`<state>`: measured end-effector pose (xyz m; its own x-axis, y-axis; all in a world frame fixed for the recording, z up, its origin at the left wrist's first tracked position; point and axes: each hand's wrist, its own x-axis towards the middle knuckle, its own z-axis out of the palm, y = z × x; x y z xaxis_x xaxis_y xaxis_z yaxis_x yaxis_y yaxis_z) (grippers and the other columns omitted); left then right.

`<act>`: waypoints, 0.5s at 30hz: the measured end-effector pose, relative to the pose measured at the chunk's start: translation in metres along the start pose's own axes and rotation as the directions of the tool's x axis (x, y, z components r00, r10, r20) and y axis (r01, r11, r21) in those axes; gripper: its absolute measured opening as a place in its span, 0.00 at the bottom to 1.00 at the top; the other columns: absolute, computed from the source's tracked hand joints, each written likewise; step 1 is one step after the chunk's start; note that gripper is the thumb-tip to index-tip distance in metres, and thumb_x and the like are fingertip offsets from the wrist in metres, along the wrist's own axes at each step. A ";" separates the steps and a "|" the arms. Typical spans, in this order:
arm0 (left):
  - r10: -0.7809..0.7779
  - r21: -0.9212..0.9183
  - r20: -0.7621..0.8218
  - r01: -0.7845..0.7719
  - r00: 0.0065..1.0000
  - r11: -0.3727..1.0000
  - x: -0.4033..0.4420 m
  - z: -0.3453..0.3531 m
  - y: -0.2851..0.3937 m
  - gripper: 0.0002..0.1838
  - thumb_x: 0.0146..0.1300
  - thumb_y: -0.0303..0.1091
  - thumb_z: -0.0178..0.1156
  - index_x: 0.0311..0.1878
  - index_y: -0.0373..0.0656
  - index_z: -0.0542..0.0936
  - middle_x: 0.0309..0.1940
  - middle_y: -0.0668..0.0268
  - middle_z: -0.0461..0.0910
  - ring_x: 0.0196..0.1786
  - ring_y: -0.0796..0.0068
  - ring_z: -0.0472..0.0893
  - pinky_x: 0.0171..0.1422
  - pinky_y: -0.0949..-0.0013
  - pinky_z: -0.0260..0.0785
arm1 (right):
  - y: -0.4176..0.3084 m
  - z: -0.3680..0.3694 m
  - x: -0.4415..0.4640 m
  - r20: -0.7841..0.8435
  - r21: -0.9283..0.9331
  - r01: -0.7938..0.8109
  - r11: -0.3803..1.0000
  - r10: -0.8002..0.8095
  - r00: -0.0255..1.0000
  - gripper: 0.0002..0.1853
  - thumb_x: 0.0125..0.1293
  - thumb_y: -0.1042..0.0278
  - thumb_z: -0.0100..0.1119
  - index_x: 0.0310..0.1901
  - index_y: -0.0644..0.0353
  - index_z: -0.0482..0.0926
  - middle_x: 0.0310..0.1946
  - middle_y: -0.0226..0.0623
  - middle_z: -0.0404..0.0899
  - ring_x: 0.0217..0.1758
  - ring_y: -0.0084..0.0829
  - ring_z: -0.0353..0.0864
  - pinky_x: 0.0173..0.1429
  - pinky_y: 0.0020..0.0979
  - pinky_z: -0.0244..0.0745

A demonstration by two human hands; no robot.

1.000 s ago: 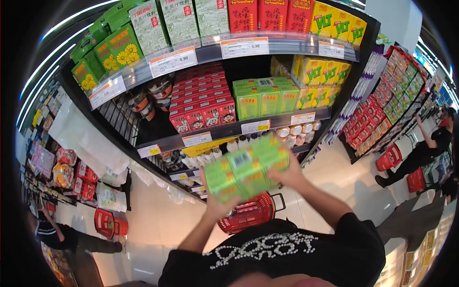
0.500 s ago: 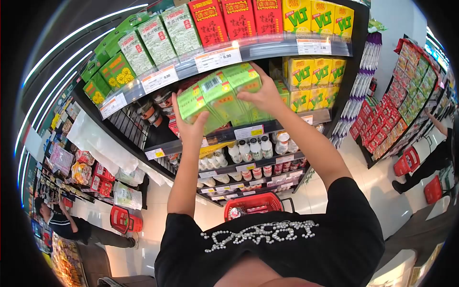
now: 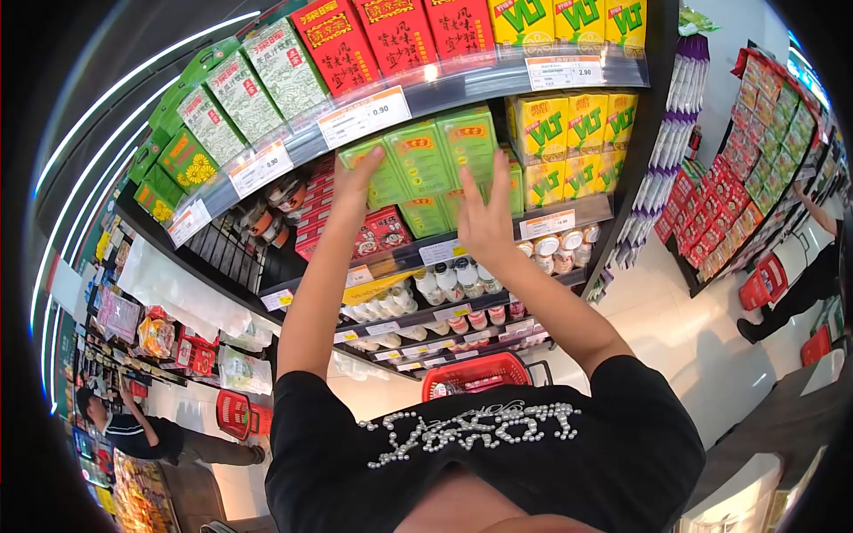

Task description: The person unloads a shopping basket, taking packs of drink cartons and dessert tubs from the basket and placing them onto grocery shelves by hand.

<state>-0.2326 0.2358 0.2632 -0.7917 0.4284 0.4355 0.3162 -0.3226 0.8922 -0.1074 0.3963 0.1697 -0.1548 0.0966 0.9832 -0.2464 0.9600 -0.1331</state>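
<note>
A pack of green cartons [image 3: 416, 160] rests on top of other green cartons [image 3: 425, 216] on the shelf under the upper price rail. My left hand [image 3: 355, 180] is at the pack's left end, its fingers partly hidden beside it and the thumb on the front. At the front right, my right hand [image 3: 484, 213] touches the pack with its fingers apart. Red boxes [image 3: 382, 229] stand to the left of the green ones, and yellow VLT packs [image 3: 544, 129] are stacked on the right.
The upper shelf rail [image 3: 462, 78] runs just above my hands. Bottles [image 3: 449, 280] fill the shelf below. A red basket [image 3: 475, 369] is on the floor before me. One person [image 3: 133, 431] stands at the left, another [image 3: 800, 284] at the right.
The green pack has gone deeper into the shelf, onto the lower cartons, and its front now faces me. My right hand has shifted from its end to its front, fingers spread.
</note>
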 end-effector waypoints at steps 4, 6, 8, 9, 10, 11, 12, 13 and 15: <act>0.080 0.031 -0.055 -0.079 0.995 0.996 0.005 0.028 -0.010 0.37 0.57 0.32 0.69 0.66 0.37 0.61 0.55 0.60 0.74 0.57 0.69 0.74 0.61 0.67 0.67 | 0.011 -0.006 -0.020 0.120 -0.179 -0.073 0.981 0.095 0.988 0.31 0.56 0.77 0.52 0.66 0.65 0.65 0.69 0.69 0.49 0.72 0.65 0.52 0.72 0.60 0.47; 0.082 0.014 -0.028 -0.082 0.996 0.997 0.010 0.033 -0.013 0.38 0.56 0.32 0.69 0.67 0.37 0.60 0.55 0.59 0.74 0.56 0.69 0.75 0.60 0.67 0.68 | 0.011 -0.011 -0.023 0.153 -0.209 -0.104 0.972 0.138 0.979 0.33 0.55 0.75 0.52 0.66 0.65 0.64 0.70 0.69 0.49 0.73 0.64 0.51 0.73 0.60 0.44; 0.043 0.017 -0.030 -0.042 0.999 0.999 0.014 0.035 -0.014 0.38 0.56 0.32 0.69 0.67 0.36 0.60 0.55 0.59 0.74 0.56 0.69 0.75 0.60 0.67 0.69 | 0.013 -0.016 -0.021 0.181 -0.216 -0.098 0.972 0.138 0.974 0.33 0.55 0.73 0.53 0.66 0.66 0.64 0.69 0.68 0.50 0.73 0.64 0.52 0.72 0.62 0.43; 0.051 0.011 -0.037 -0.051 0.998 0.999 0.014 0.036 -0.014 0.38 0.57 0.32 0.69 0.67 0.36 0.60 0.55 0.59 0.74 0.55 0.69 0.75 0.59 0.67 0.69 | 0.013 -0.018 -0.020 0.194 -0.219 -0.095 0.971 0.139 0.971 0.34 0.54 0.71 0.54 0.66 0.66 0.64 0.69 0.68 0.51 0.73 0.63 0.52 0.72 0.62 0.43; 0.059 0.006 -0.044 -0.059 0.997 0.998 0.013 0.038 -0.014 0.38 0.57 0.32 0.69 0.67 0.36 0.59 0.55 0.59 0.74 0.55 0.69 0.75 0.59 0.68 0.69 | 0.014 -0.020 -0.018 0.199 -0.214 -0.093 0.972 0.137 0.970 0.34 0.54 0.71 0.54 0.66 0.66 0.64 0.69 0.68 0.51 0.73 0.63 0.52 0.72 0.63 0.43; 0.067 0.002 -0.051 -0.067 0.996 0.998 0.013 0.039 -0.014 0.38 0.57 0.32 0.69 0.67 0.36 0.59 0.55 0.59 0.74 0.55 0.69 0.76 0.59 0.68 0.70 | 0.014 -0.023 -0.016 0.205 -0.208 -0.091 0.974 0.135 0.970 0.35 0.53 0.70 0.55 0.66 0.65 0.64 0.69 0.68 0.51 0.73 0.63 0.52 0.71 0.64 0.43; 0.071 0.007 -0.057 -0.071 0.996 0.997 0.013 0.039 -0.015 0.38 0.57 0.32 0.69 0.67 0.36 0.59 0.55 0.59 0.74 0.55 0.69 0.75 0.59 0.68 0.70 | 0.014 -0.024 -0.016 0.213 -0.201 -0.089 0.976 0.132 0.968 0.36 0.53 0.69 0.56 0.67 0.65 0.63 0.69 0.68 0.51 0.73 0.63 0.52 0.71 0.64 0.43; 0.072 0.011 -0.066 -0.072 0.995 0.997 0.013 0.039 -0.016 0.38 0.57 0.32 0.69 0.67 0.36 0.59 0.55 0.59 0.74 0.55 0.69 0.75 0.59 0.68 0.69 | 0.015 -0.024 -0.017 0.214 -0.195 -0.087 0.977 0.129 0.968 0.36 0.53 0.69 0.56 0.67 0.64 0.63 0.69 0.68 0.51 0.73 0.63 0.51 0.71 0.65 0.43; 0.078 0.003 -0.076 -0.078 0.994 0.997 0.013 0.039 -0.019 0.38 0.57 0.31 0.69 0.67 0.37 0.59 0.54 0.59 0.74 0.55 0.69 0.75 0.59 0.68 0.69 | 0.018 -0.023 -0.018 0.217 -0.180 -0.084 0.980 0.123 0.968 0.37 0.52 0.69 0.56 0.67 0.64 0.63 0.69 0.68 0.51 0.73 0.64 0.51 0.70 0.66 0.42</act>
<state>-0.2288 0.2801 0.2571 -0.8018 0.3369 0.4935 0.3784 -0.3529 0.8557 -0.0870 0.4177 0.1527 -0.3877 0.1543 0.9088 -0.0559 0.9801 -0.1902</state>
